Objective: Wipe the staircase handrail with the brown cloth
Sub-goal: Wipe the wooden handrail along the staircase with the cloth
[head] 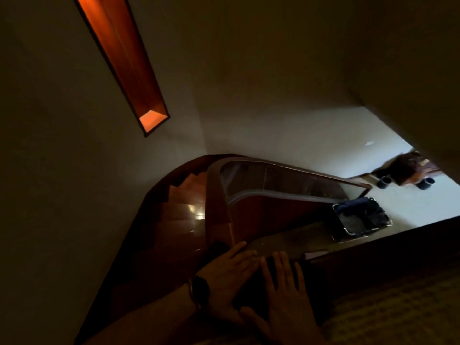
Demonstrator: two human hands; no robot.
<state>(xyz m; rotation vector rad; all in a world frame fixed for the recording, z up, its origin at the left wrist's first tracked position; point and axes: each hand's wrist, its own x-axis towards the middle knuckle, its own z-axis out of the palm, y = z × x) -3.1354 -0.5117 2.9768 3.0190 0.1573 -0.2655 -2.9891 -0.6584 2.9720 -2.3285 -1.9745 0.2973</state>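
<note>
The scene is very dim. A wide wooden handrail (216, 195) curves down the staircase from the centre toward me. At the bottom centre both my hands lie flat, fingers spread, on a dark cloth (311, 285) spread over the top of the rail. My left hand (229, 272), with a dark watch on its wrist, rests on the cloth's left side. My right hand (283, 295) presses on its middle. The cloth's colour cannot be made out in this light.
Polished wooden steps (181, 212) wind down on the left beside a curved wall. A glass panel (273, 180) runs under the rail. Below at the right lie a pale floor, a square lined bin (361, 217) and a wooden table with dark feet (408, 170).
</note>
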